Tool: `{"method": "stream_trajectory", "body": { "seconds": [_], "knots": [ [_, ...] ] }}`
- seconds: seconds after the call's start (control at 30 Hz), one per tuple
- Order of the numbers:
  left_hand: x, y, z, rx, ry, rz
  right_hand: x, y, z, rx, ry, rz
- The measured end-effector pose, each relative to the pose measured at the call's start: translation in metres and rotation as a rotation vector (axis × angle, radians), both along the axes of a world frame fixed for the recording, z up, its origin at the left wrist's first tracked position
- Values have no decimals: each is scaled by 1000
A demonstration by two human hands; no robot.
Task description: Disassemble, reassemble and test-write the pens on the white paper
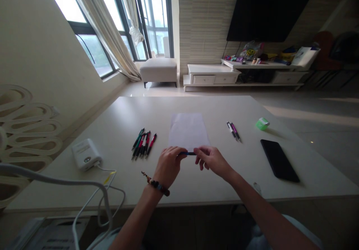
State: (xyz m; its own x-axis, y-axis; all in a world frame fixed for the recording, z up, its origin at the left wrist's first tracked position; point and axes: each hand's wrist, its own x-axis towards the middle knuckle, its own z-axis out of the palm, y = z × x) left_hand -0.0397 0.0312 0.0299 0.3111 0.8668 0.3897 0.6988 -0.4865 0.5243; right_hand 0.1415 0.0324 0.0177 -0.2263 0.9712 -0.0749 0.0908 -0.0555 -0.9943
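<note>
Between my two hands a dark blue pen (pixel 187 153) lies level, just over the near edge of a sheet of white paper (pixel 188 128). My left hand (pixel 171 164) is closed on one end of it, and a beaded bracelet circles that wrist. The fingers of my right hand (pixel 212 161) pinch the pen's other end. To the left, a group of several pens (pixel 143 145), red, green and black, lies side by side on the table. Farther right, a white pen (pixel 231 130) and a purple pen (pixel 235 131) rest together.
The white table (pixel 117 115) carries a black phone (pixel 279 160) and a small green-and-white box (pixel 262 123) on the right. A white power bank (pixel 86 154) with a looping cable (pixel 105 197) sits on the left. Beyond stand a stool (pixel 158 70) and a low cabinet (pixel 213 75).
</note>
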Motion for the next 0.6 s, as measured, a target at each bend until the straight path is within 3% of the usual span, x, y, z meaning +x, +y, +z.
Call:
{"method": "stream_trajectory", "body": {
  "seconds": [0.27,0.6],
  "knots": [
    [1,0,-2,11,32,-6,1,0,-1,-17,13,32],
    [2,0,-3,-41,-4,-6,3,3,-3,-12,27,-31]
  ]
}}
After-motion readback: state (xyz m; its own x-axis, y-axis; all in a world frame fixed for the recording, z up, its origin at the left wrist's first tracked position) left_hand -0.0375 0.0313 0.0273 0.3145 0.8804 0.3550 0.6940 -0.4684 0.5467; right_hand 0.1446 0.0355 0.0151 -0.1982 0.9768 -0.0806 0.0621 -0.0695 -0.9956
